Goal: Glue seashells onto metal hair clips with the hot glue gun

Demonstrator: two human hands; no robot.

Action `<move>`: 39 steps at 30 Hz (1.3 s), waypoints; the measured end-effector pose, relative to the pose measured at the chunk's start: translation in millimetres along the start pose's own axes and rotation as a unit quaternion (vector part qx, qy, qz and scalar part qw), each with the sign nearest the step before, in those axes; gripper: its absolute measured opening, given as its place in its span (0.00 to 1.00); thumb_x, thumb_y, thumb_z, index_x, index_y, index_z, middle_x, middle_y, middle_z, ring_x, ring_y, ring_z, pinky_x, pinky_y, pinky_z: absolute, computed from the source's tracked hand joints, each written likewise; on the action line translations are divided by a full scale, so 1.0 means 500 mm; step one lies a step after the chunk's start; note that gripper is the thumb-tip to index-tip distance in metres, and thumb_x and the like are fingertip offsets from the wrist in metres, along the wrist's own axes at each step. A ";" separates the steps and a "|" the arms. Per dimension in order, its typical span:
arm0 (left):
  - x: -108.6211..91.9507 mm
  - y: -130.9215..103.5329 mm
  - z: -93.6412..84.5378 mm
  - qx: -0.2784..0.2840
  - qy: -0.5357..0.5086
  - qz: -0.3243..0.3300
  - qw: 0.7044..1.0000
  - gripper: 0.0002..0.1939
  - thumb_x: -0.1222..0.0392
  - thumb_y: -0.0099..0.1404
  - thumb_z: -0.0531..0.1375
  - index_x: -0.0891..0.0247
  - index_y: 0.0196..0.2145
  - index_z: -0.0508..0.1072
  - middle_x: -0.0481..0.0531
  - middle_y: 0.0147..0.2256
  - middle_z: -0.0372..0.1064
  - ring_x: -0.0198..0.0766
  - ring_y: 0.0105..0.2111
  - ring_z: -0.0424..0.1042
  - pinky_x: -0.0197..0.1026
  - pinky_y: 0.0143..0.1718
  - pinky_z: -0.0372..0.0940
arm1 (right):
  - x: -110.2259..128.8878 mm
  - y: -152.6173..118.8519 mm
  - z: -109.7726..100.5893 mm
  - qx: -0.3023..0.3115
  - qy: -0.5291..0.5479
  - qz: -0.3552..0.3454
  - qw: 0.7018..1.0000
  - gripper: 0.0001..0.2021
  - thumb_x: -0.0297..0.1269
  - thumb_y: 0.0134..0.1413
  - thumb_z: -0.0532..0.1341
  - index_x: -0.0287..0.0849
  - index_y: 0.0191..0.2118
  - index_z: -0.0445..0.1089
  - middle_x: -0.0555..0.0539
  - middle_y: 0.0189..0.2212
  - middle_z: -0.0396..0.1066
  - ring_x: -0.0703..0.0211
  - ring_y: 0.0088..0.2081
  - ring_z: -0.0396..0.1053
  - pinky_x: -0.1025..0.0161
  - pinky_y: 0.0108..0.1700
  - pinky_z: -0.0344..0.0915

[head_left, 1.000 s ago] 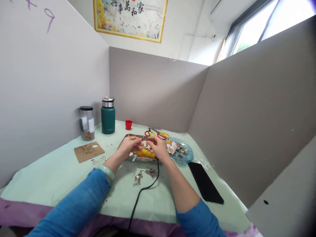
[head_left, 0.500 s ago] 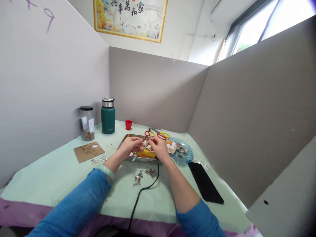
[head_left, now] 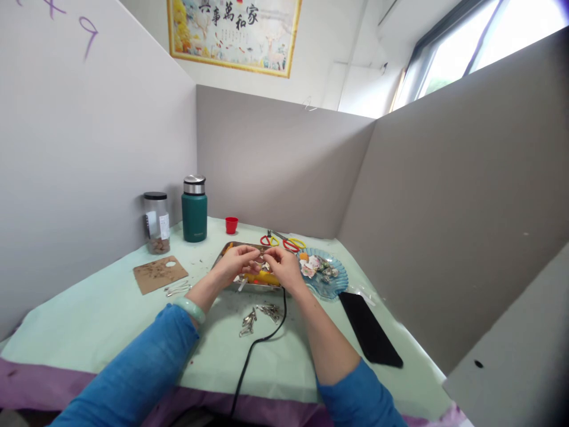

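My left hand (head_left: 237,264) and my right hand (head_left: 284,267) meet above a metal tray (head_left: 217,262), fingertips pinched close together. Whatever sits between the fingers is too small to make out. A yellow glue gun (head_left: 267,279) lies in the tray among small loose pieces, partly covered by my hands, and a black cord (head_left: 262,339) runs from it toward me. On the cloth below my wrists rest several metal safety pins (head_left: 249,322). Just right of my right hand is a blue scalloped plate (head_left: 340,281) with small decorated pieces on it.
Behind the tray lie scissors (head_left: 291,244) with red and yellow handles and a red cup (head_left: 231,225). At left stand a green flask (head_left: 194,214) and a clear jar (head_left: 157,228), with a brown card (head_left: 155,274) before them. A black phone-like slab (head_left: 371,329) lies right. Grey partitions (head_left: 284,160) enclose the table.
My right hand has shifted slightly left, bringing its fingertips closer to those of my left hand. Everything on the table stays where it was.
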State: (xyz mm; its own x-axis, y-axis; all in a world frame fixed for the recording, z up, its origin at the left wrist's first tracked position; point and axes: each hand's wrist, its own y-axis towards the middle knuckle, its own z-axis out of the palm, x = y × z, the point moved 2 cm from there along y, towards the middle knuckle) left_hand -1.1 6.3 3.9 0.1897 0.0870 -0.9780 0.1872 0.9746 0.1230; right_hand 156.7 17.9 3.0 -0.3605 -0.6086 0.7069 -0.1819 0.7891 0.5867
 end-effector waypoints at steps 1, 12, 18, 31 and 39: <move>0.001 0.000 -0.001 0.002 0.003 0.001 1.000 0.19 0.51 0.51 0.68 0.67 0.35 0.70 0.55 0.33 0.74 0.34 0.25 0.73 0.38 0.30 0.69 | 0.002 -0.001 0.001 0.001 -0.004 -0.003 1.000 0.07 0.37 0.51 0.57 0.43 0.32 0.71 0.51 0.25 0.71 0.62 0.26 0.67 0.66 0.29 0.63; 0.010 0.009 -0.010 0.000 0.023 0.020 1.000 0.19 0.51 0.49 0.68 0.68 0.32 0.72 0.53 0.27 0.73 0.34 0.26 0.73 0.35 0.30 0.66 | 0.014 -0.003 0.004 0.006 -0.010 -0.001 1.000 0.07 0.37 0.51 0.57 0.42 0.31 0.72 0.50 0.26 0.72 0.61 0.27 0.67 0.67 0.30 0.61; 0.007 0.006 -0.007 -0.003 0.033 0.028 0.999 0.20 0.50 0.49 0.68 0.68 0.33 0.73 0.54 0.28 0.74 0.36 0.27 0.73 0.37 0.31 0.66 | 0.011 -0.004 0.004 0.003 -0.010 -0.006 1.000 0.08 0.38 0.51 0.57 0.42 0.31 0.72 0.50 0.26 0.72 0.62 0.27 0.67 0.67 0.30 0.61; 0.005 0.005 -0.003 0.024 0.011 0.036 0.999 0.20 0.51 0.50 0.68 0.68 0.36 0.72 0.54 0.31 0.74 0.36 0.28 0.74 0.37 0.34 0.68 | 0.014 -0.004 0.002 0.001 -0.010 -0.005 1.000 0.08 0.37 0.51 0.56 0.42 0.31 0.71 0.50 0.26 0.72 0.61 0.27 0.67 0.66 0.30 0.62; 0.007 0.003 -0.003 0.009 0.010 0.034 0.999 0.21 0.57 0.47 0.70 0.69 0.37 0.71 0.54 0.31 0.74 0.36 0.28 0.74 0.38 0.36 0.68 | 0.015 -0.003 0.003 0.002 -0.013 0.004 1.000 0.07 0.37 0.51 0.57 0.42 0.30 0.71 0.50 0.25 0.70 0.62 0.26 0.66 0.66 0.30 0.62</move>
State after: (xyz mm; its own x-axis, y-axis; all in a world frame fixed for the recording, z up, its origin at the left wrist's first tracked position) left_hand -1.7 8.3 0.5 0.1830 0.1582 -0.9703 0.1925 0.9621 0.1932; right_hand 153.1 12.4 6.9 -0.3855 -0.6004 0.7006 -0.1824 0.7939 0.5800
